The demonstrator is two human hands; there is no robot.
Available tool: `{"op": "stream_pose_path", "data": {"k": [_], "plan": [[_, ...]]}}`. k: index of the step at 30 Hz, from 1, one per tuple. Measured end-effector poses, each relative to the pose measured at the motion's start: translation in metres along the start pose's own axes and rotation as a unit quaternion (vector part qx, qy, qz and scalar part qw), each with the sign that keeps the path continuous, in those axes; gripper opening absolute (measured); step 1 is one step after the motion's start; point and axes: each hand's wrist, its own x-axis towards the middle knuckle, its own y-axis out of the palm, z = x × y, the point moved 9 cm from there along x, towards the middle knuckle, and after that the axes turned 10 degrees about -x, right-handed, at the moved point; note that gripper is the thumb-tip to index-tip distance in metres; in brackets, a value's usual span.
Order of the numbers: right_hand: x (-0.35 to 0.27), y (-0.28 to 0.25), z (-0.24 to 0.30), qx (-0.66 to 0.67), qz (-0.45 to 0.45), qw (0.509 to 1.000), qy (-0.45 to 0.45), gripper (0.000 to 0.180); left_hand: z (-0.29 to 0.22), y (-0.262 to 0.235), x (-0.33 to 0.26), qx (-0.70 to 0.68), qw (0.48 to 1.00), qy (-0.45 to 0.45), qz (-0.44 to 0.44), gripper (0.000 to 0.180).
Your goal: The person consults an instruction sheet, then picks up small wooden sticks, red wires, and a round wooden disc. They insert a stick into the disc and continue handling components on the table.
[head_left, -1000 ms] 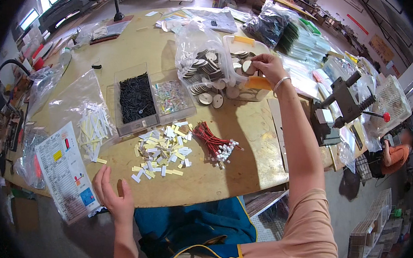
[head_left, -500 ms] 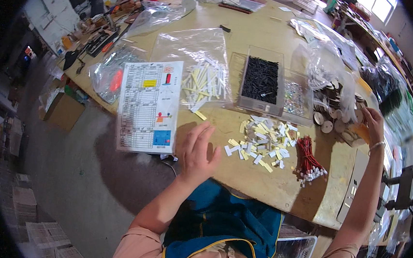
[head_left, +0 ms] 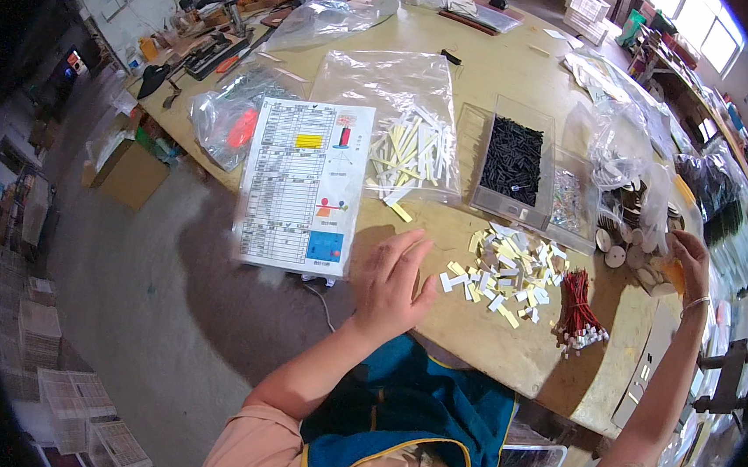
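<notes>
My left hand [head_left: 392,281] rests at the table's near edge, fingers stretched and thumb apart, holding nothing. It lies beside a printed sheet [head_left: 299,184] with tables and small coloured pictures. To its right is a loose pile of white and yellow strips [head_left: 512,271], some folded or stuck in T shapes. My right hand [head_left: 693,266] reaches to the right side, fingers bent down by a clear plastic bag and a heap of pale round discs [head_left: 615,256]. An orange patch shows under its fingers; what they grip is hidden. Red wires with white connectors [head_left: 580,316] lie bundled between the hands.
A clear tray of small black parts [head_left: 511,161] stands beyond the strips, with a shallow box of clear small pieces [head_left: 570,201] beside it. A plastic bag of strips [head_left: 411,153] lies behind the sheet. Metal hardware [head_left: 732,376] stands at the right edge.
The whole view has shifted, so the table's contents appear further right. My right hand stays at the discs, its fingers a little lower among them; my left hand keeps its open pose.
</notes>
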Motion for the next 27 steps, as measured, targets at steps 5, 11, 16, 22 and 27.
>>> {"op": "stream_pose_path", "data": {"k": [5, 11, 16, 22, 27], "plan": [[0.003, -0.001, -0.001, 0.046, 0.021, 0.998, -0.025, 0.028, 0.0, -0.002, 0.001, -0.007, 1.0, -0.003, 0.0, 0.053], [-0.004, -0.017, -0.003, 0.068, -0.048, 0.996, -0.023, 0.025, -0.002, -0.003, 0.001, 0.001, 1.0, 0.008, -0.003, 0.054], [0.011, -0.018, -0.018, 0.065, -0.056, 0.996, -0.033, 0.022, -0.004, -0.003, 0.003, 0.01, 1.0, 0.019, 0.0, 0.05], [0.026, -0.012, -0.048, 0.083, -0.039, 0.996, 0.006, 0.022, -0.002, -0.004, 0.003, -0.006, 1.0, 0.015, -0.005, 0.05], [0.026, -0.016, -0.049, 0.015, -0.054, 0.998, 0.021, 0.021, -0.002, -0.004, 0.003, -0.006, 1.0, 0.012, -0.002, 0.05]]}}
